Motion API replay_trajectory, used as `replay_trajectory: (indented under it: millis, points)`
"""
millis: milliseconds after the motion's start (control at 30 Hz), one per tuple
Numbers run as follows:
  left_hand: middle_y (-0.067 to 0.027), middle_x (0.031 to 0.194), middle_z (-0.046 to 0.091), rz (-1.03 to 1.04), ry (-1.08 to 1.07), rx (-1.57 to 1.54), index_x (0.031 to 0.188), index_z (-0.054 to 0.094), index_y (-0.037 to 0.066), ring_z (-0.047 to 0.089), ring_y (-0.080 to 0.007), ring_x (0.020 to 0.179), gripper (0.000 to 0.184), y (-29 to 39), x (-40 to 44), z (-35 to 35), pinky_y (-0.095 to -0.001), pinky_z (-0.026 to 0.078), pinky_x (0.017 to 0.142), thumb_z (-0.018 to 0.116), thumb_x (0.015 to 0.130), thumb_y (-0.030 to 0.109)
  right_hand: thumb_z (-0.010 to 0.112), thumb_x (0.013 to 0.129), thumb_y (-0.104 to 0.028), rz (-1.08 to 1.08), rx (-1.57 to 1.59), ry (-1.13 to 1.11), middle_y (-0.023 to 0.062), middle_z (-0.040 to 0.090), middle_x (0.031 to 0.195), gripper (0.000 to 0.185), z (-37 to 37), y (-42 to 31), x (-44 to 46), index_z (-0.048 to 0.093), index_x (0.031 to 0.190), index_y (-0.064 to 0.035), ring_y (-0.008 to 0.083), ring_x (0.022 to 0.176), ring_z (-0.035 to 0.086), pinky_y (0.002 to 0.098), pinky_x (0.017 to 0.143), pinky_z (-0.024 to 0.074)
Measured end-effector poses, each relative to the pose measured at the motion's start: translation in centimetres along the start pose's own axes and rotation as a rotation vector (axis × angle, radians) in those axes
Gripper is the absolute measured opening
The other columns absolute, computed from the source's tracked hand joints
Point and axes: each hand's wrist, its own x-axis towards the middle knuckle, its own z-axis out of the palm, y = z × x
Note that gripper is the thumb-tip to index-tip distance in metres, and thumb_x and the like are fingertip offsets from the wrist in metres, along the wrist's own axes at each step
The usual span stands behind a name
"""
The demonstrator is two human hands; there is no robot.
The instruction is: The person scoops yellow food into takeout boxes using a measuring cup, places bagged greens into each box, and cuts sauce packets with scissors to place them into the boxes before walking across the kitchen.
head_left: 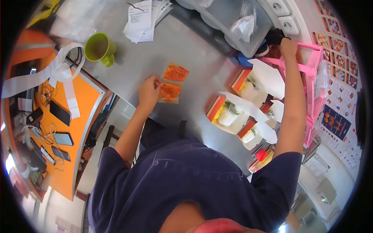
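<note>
Two clear sachets of orange-red sauce, an upper one [176, 73] and a lower one [171, 91], lie on the metal table [136, 73]. My left hand [150, 92] is at the left edge of the lower sachet, its fingers curled and pressed together on that edge. On the other side, my right hand [288, 48] reaches to the top of a pink plastic rack [309, 70]; its fingers are partly hidden and what they touch is unclear. Open white and orange boxes [227, 115] with wrapped white items inside stand between my arms.
A green mug [100, 48] stands at the upper left, near paper receipts [140, 21]. A grey bin [248, 29] with plastic bags is at the top right. Phones [60, 113] and cables lie on an orange counter [86, 112] at the left.
</note>
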Motion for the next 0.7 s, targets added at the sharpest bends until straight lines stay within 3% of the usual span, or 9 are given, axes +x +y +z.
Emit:
replay_trajectory:
  millis: [100,200,300,400,500,700]
  points:
    - [-0.0103,0.081,0.057,0.12,-0.013,0.069,0.087,0.055,0.001,0.056,-0.0214,0.074,0.013,0.2,0.2,-0.5,-0.032,0.044,0.063,0.061,0.077,0.007,0.063,0.073,-0.02,0.011,0.039,0.098,0.0103,0.064,0.084,0.013,0.4,0.2,0.6,0.061,0.08,-0.0093,0.0294,0.082,0.062,0.0432,0.073,0.0475]
    - [-0.005,0.084,0.056,0.147,-0.08,-0.278,0.086,0.053,0.002,0.055,-0.0159,0.081,0.008,0.1,0.2,-0.5,-0.0276,0.042,0.07,0.053,0.082,0.009,0.052,0.079,-0.015,0.022,-0.012,0.138,0.0057,0.065,0.086,0.013,-0.9,0.0,-0.1,0.064,0.081,-0.0125,0.026,0.084,0.061,0.0411,0.07,0.0477]
    - [-0.0003,0.088,0.053,-0.028,-0.297,-0.702,0.087,0.052,0.006,0.05,-0.0121,0.093,0.01,-1.1,0.4,-1.1,-0.0252,0.038,0.081,0.046,0.083,0.013,0.055,0.078,-0.014,0.037,-0.015,0.132,0.0048,0.064,0.085,0.009,-1.0,0.0,0.1,0.064,0.081,-0.013,0.0248,0.082,0.062,0.0384,0.068,0.0489]
    - [0.0015,0.092,0.051,-0.273,-0.323,-1.001,0.091,0.052,0.008,0.047,-0.0117,0.1,0.013,-0.2,-0.2,-2.1,-0.0257,0.033,0.089,0.044,0.082,0.015,0.057,0.076,-0.011,-0.022,-0.08,0.141,0.0048,0.064,0.086,0.008,-0.7,0.1,0.7,0.063,0.081,-0.0122,0.0249,0.083,0.062,0.0377,0.067,0.0506]
    - [-0.0006,0.098,0.053,-0.371,-0.257,-1.124,0.096,0.054,0.008,0.046,-0.0121,0.101,0.016,-0.5,-0.7,-3.5,-0.028,0.032,0.092,0.048,0.084,0.016,0.061,0.071,-0.006,0.003,0.025,0.299,0.0098,0.063,0.082,0.013,-0.8,0.0,0.5,0.059,0.083,-0.0107,0.0266,0.082,0.062,0.04,0.067,0.0505]
    - [-0.0056,0.111,0.055,-0.253,-0.33,-1.069,0.108,0.055,0.005,0.047,-0.016,0.108,0.027,-0.1,-1.8,-5.8,-0.0326,0.036,0.093,0.057,0.086,0.02,0.058,0.074,-0.008,-0.171,0.222,0.024,0.0181,0.061,0.089,0.019,-2.8,1.5,0.2,0.055,0.092,-0.0052,0.0351,0.086,0.059,0.0452,0.073,0.0487]
